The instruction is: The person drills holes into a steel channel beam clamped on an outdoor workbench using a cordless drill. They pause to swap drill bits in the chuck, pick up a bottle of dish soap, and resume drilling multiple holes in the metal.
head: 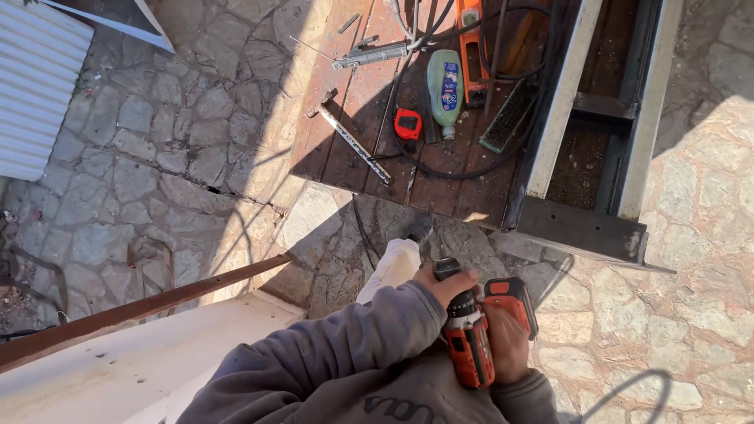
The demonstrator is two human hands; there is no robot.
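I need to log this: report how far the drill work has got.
Done: nothing finished shows. The tape measure, bottle and wire brush lie set out on the wooden table, beside the metal frame.
In hand: both hands grip the orange drill, left hand at its front end, right hand on the handle.
Left: no drilling shows; the bit touches nothing.

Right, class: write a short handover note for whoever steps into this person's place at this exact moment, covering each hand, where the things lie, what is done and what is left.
Left hand: closed round the chuck end of the orange cordless drill.
Right hand: wrapped on the drill's handle, by the battery.
The drill is held close to the body and touches no workpiece.
On the wooden table: red tape measure, green bottle, wire brush, black cable, metal frame along the right edge.
Done: drill in hand.
Left: no drilling can be seen yet; whether a bit is fitted cannot be told.
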